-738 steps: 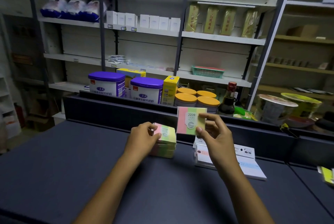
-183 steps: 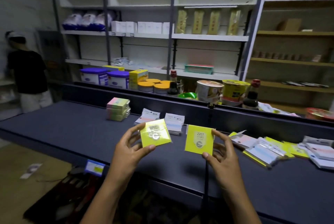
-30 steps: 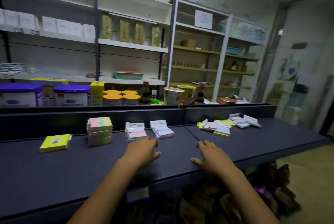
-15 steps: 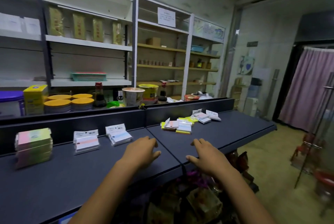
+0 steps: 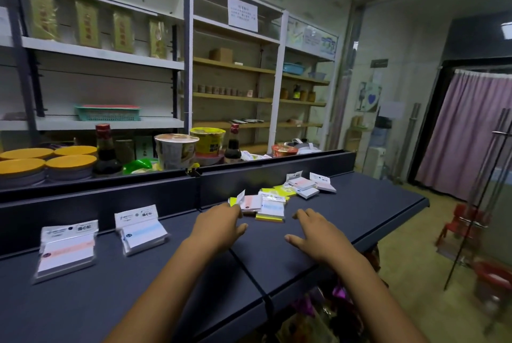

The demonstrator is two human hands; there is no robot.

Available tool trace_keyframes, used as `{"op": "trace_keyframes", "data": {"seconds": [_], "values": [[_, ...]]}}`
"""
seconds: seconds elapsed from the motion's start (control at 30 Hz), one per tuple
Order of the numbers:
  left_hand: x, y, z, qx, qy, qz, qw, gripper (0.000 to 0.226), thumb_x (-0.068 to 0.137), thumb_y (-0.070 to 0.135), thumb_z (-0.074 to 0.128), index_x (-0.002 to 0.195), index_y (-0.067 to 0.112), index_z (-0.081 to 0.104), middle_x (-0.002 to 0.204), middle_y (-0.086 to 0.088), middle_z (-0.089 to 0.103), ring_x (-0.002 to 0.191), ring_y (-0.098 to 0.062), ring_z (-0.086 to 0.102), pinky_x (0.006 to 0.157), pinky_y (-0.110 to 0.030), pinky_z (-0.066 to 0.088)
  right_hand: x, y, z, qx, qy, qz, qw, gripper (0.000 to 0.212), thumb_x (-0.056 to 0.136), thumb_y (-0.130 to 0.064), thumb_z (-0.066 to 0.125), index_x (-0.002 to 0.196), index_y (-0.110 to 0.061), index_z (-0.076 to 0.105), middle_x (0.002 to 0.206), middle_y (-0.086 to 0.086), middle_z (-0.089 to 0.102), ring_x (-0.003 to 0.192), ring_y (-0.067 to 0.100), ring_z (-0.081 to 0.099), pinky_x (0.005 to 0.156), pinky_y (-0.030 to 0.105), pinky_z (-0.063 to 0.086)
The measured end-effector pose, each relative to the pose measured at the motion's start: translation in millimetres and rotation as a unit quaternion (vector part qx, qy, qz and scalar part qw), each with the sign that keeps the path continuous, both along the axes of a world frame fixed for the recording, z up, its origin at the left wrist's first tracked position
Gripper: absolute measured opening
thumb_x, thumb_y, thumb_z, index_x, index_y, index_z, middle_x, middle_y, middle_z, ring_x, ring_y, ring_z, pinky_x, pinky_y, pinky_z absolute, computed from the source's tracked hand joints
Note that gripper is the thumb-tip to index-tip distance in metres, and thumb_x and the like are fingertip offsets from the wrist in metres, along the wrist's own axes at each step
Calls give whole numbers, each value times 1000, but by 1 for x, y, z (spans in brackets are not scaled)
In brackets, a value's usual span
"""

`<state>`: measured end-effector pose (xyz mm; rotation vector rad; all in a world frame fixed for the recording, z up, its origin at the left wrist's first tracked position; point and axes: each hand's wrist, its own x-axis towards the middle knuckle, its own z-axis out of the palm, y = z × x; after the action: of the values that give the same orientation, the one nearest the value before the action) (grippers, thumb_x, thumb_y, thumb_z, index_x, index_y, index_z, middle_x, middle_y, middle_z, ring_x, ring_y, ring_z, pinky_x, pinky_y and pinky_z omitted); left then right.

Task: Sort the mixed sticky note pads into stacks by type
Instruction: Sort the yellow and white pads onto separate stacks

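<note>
Dark blue table (image 5: 374,204), two sections joined at a seam, with a raised back panel. Left hand (image 5: 217,227): palm down over the table just left of the seam, fingers (image 5: 234,211) loosely curved and reaching to the near edge of the mixed pile (image 5: 266,204); whether they touch a packet there cannot be told, and nothing is gripped. Right hand (image 5: 317,233): palm down just above or on the table right of the seam, fingers (image 5: 303,214) spread and relaxed, thumb out to the left, holding nothing. Mixed pile: wrapped sticky note pads, overlapping, near the back panel beyond both hands (yellow pads, a pink-banded packet and a blue-banded packet among them). Further pads (image 5: 310,186) lie a little beyond to the right, white packets on yellow ones. Sorted items, left section: pink-banded stack (image 5: 66,250) near the left edge of view; blue-banded stack (image 5: 142,233) to its right, apart from it. Behind the back panel: orange-lidded tubs (image 5: 47,161), two dark sauce bottles (image 5: 106,150), instant noodle cups (image 5: 177,150). Background: shelving (image 5: 105,53), pink curtain (image 5: 468,132) at right.
</note>
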<state>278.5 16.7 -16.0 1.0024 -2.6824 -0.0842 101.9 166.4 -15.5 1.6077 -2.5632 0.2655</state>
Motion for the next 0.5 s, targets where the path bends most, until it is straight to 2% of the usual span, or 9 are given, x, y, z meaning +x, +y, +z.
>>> {"op": "trace_keyframes", "data": {"seconds": [0.13, 0.33, 0.5], "values": [[-26, -15, -2, -5, -8, 22, 1000, 38, 96, 49, 48, 124, 24, 54, 124, 0, 57, 112, -23, 56, 87, -37, 50, -29, -17, -1, -7, -10, 9, 1000, 60, 95, -53, 52, 143, -21, 36, 141, 2, 43, 129, 22, 45, 101, 37, 45], [-71, -35, -12, 8, 6, 81, 997, 37, 93, 50, 49, 119, 25, 57, 120, -1, 59, 109, -24, 58, 76, -33, 43, -78, -48, -5, -16, -14, 57, 998, 59, 95, -53, 52, 143, -22, 37, 145, 1, 41, 132, 21, 42, 103, 37, 44], [-103, -51, -20, 35, 17, 166, 985, 44, 93, 54, 50, 125, 25, 54, 126, -3, 57, 112, -26, 57, 81, -36, 46, -118, -83, -3, -7, -20, 111, 994, 53, 94, -52, 55, 137, -23, 42, 141, 0, 44, 131, 21, 43, 102, 38, 43]]}}
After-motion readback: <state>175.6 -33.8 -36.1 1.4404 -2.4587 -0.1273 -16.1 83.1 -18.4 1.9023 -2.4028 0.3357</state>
